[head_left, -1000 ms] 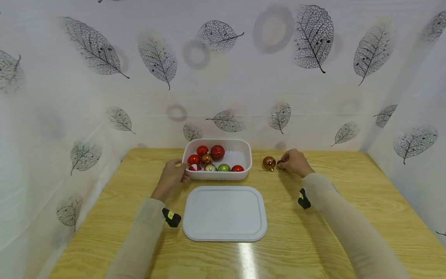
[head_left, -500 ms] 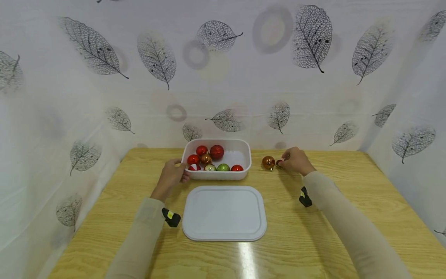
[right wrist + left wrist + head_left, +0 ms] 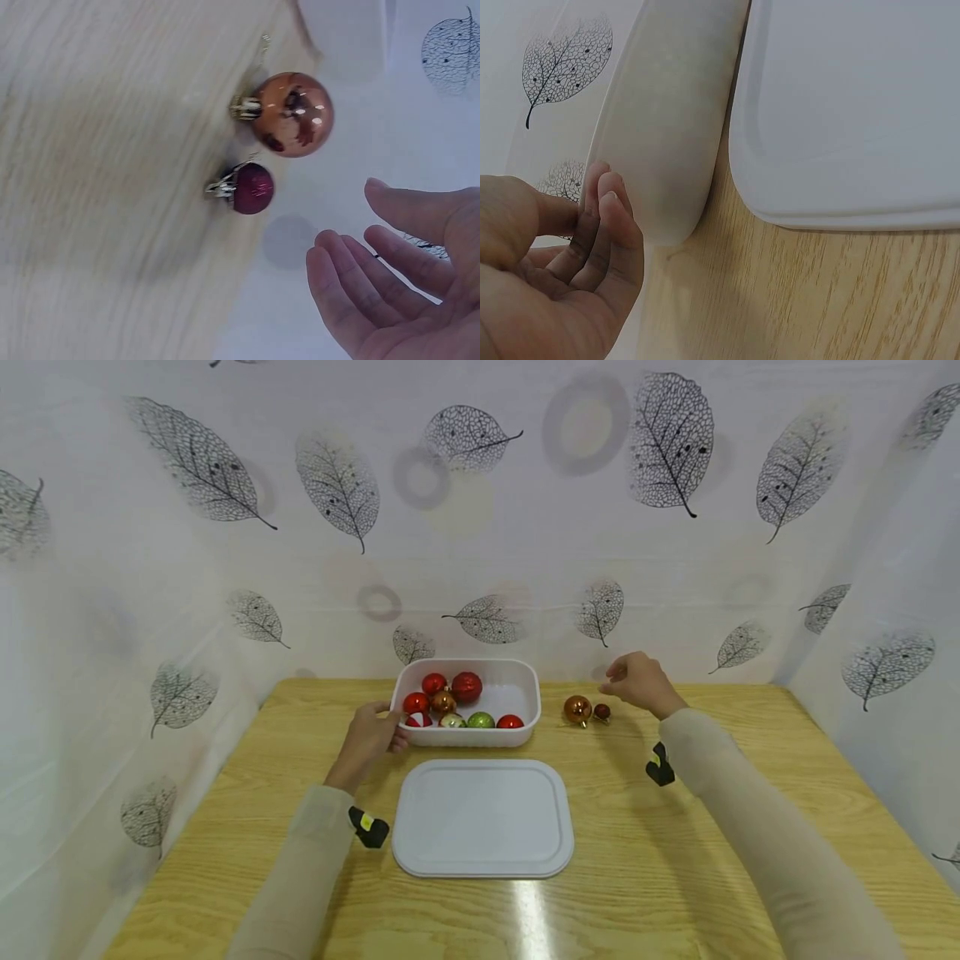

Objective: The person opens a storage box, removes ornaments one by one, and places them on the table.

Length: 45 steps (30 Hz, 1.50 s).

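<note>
My left hand holds the left end of a white plastic container, thumb and fingertips at its rim. Christmas baubles lie inside it, mostly on the left: red ones such as a ridged red bauble, a copper one, and a glittery green bauble. Right of the container, a shiny copper bauble and a smaller dark red bauble rest side by side on the table. Just above and beyond the dark red one is my right hand, its fingers parted and holding nothing, as the right wrist view also shows.
A white lid lies flat on the wooden table in front of the container. A white curtain printed with leaves hangs behind the table and along both sides. Small black cameras sit on both wrists.
My right hand has let go of the small dark red bauble, leaving it beside the copper one, and has risen up and back from it. The left hand and container have stayed put.
</note>
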Available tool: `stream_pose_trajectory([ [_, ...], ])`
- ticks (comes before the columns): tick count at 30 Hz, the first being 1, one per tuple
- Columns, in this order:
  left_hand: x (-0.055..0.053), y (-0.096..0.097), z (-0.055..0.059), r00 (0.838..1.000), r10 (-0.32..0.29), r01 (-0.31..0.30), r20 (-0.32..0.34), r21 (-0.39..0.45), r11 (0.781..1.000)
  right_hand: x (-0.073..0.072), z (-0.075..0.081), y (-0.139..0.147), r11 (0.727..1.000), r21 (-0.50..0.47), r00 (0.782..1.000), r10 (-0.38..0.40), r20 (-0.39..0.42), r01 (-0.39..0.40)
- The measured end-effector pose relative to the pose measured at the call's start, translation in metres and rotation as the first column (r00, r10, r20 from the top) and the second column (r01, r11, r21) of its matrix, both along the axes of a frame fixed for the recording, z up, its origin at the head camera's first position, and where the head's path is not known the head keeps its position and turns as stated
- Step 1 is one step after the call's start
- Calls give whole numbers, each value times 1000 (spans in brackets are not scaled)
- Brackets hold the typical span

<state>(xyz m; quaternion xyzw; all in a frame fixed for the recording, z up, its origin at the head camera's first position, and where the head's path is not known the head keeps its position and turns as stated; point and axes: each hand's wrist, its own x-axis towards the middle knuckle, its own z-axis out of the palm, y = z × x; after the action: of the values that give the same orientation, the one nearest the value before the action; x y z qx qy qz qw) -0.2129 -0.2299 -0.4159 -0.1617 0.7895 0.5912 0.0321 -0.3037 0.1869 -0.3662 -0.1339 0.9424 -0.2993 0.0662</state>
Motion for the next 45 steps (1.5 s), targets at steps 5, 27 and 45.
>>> stream_pose_trajectory([
  [5, 0, 0, 0, 1000, -5, 6, -13, 13, 1000, 1, 11, -9, 999, -14, 999, 31, -8, -31],
  [27, 0, 0, -1, 1000, -9, 9, -16, 6, 1000, 8, 28, -71, 980, -50, 976, 198, 91, -194],
  [45, -1, -1, -2, 1000, -7, 7, 2, -9, 1000, 13, 22, -118, 945, -64, 935, 327, 136, -321],
])
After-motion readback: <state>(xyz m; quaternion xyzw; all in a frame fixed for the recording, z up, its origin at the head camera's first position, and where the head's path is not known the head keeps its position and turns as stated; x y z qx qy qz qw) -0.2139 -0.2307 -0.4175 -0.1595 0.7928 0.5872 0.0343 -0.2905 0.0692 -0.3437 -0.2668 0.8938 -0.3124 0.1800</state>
